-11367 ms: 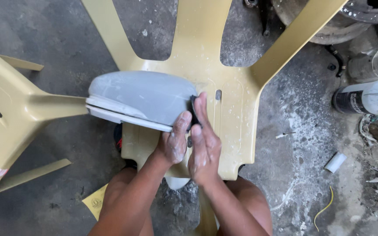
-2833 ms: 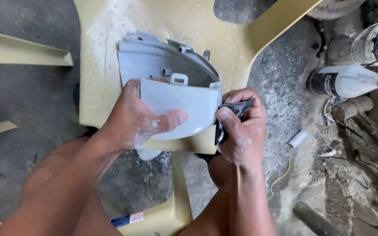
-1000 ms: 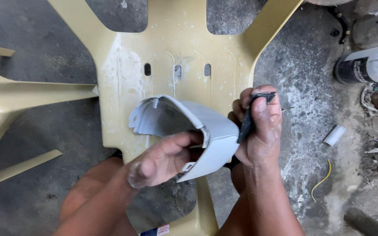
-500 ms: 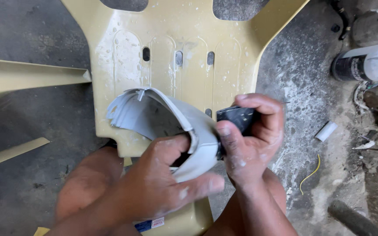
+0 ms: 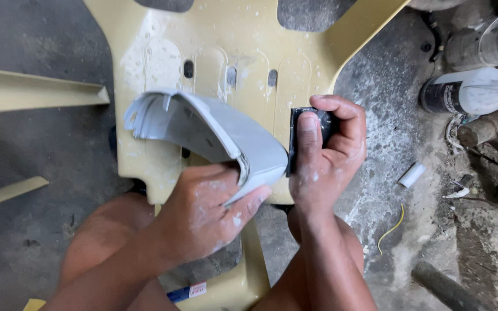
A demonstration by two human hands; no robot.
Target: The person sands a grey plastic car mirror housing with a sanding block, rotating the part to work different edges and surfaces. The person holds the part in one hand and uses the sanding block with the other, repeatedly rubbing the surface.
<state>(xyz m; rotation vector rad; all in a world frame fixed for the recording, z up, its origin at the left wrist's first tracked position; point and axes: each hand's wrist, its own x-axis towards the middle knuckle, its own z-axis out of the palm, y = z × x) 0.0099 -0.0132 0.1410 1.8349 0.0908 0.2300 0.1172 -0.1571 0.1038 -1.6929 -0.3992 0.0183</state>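
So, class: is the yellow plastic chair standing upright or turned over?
Turned over. The yellow plastic chair shows its seat's slotted underside to the camera, legs splaying outward, with the grey curved panel held over it.

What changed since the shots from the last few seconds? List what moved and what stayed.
The grey curved plastic cover has been turned over: its ribbed hollow side faced up earlier, and now its smooth outer shell shows, pointing left. The left hand shifted from lying across it to gripping its near edge. The right hand still holds the dark sanding piece, now pressed at the cover's right edge. The yellow plastic chair stays underneath.
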